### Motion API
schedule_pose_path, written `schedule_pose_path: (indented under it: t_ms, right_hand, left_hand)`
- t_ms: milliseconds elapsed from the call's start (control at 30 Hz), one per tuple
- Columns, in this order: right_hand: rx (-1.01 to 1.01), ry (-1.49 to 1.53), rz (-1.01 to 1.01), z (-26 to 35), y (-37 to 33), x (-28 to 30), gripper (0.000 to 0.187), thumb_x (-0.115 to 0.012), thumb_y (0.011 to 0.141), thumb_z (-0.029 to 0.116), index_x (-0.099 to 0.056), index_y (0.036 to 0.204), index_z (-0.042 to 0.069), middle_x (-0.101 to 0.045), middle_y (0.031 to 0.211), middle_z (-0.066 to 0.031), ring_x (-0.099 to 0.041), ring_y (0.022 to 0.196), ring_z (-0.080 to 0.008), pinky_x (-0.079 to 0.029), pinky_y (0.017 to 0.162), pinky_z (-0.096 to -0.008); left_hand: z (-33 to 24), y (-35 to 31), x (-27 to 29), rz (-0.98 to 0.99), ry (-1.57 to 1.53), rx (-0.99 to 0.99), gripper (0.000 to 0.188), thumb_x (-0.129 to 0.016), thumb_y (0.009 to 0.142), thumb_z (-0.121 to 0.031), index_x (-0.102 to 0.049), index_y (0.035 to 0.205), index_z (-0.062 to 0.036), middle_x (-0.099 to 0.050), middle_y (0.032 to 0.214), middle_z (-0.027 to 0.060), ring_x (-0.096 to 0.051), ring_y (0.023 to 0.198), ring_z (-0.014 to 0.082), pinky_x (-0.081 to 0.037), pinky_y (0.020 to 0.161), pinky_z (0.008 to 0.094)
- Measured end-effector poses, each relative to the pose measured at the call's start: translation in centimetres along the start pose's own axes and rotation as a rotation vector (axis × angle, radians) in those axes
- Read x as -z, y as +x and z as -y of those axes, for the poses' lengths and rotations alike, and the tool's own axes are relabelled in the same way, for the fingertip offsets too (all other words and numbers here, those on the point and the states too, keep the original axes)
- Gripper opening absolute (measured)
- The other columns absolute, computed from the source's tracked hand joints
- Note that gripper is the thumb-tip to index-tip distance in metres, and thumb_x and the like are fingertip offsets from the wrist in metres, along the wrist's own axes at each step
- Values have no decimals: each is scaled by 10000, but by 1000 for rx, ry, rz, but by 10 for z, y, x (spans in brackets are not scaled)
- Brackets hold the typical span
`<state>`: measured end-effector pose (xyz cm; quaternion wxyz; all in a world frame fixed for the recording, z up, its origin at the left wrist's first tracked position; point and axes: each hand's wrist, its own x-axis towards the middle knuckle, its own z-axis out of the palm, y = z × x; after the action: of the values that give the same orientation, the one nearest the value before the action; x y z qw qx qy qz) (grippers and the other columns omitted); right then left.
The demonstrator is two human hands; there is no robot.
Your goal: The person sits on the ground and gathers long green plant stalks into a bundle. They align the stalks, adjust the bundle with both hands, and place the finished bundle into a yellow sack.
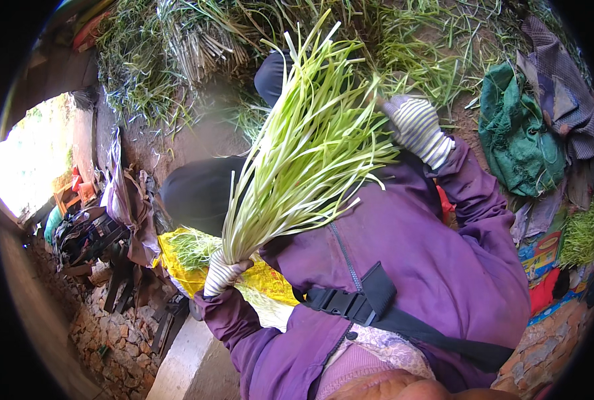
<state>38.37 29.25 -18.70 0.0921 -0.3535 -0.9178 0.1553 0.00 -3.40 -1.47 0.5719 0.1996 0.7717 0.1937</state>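
A large bunch of garlic chives (304,153), pale at the stems and yellow-green toward the tips, fans upward and right across my lap. My left hand (225,272), in a striped glove, is closed around its stem end. At the leaf tips on the right is my right hand (420,127), also in a striped glove. Its fingers point toward the leaves but are blurred, so I cannot make out their grip. Below the bunch, beside my left hand, more cut greens (200,248) lie on a yellow sack (270,279).
Loose green leaves (410,50) and a heap of stalks (204,53) cover the ground ahead. A green net sack (518,133) and grey cloth (564,80) lie at right, above another pile of greens (582,237). Rubble (120,333) and a concrete block (190,360) are at left.
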Motion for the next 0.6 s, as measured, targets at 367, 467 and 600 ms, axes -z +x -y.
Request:
schedule_pose_path:
  t_ms: [367, 467, 600]
  right_hand:
    - [-557, -184, 554, -102, -8, -30, 266, -579, 889, 242, -671, 1113, 131, -699, 897, -193, -683, 815, -375, -532, 707, -491]
    - [-802, -56, 474, -126, -40, -24, 474, -603, 896, 262, -550, 1361, 188, -682, 1031, -216, -673, 876, -390, -523, 740, -503]
    - [-670, -97, 357, -108, -44, -5, 513, -628, 902, 305, -514, 1393, 210, -673, 1137, -166, -655, 1002, -360, -527, 855, -439]
  left_hand:
    - [1, 4, 3, 43, -25, -20, 376, -779, 722, -31, -692, 1087, -18, -717, 942, 21, -642, 827, 117, -522, 740, 275]
    - [-18, -6, -3, 3, -75, 18, 395, -787, 694, -39, -706, 1081, -23, -699, 888, 6, -604, 700, 90, -498, 580, 240]
    - [-73, -28, -12, -109, -141, -5, 610, -770, 589, 46, -638, 1184, 21, -697, 1002, 58, -651, 857, 158, -535, 722, 284]
